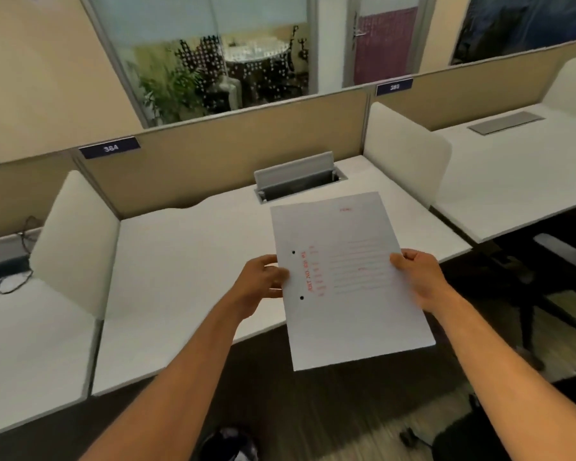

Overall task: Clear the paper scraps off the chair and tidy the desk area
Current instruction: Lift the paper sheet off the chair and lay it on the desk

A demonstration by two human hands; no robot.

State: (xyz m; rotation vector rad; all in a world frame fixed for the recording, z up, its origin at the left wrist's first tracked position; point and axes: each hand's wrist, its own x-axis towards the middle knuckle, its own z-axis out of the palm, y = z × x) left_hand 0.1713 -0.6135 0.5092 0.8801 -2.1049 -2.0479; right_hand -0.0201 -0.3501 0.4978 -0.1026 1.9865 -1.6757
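1. Two bare forearms enter from the bottom of the frame, with no sleeves showing up to the frame's edge.
2. The left hand (pixel 260 282) wears no glove, ring or watch.
3. The right hand (pixel 419 277) is likewise unadorned.

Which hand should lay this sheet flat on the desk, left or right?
Probably the left hand. It grips the paper sheet by its punched edge over the white desk, while the right hand holds the far edge nearer the desk's corner.
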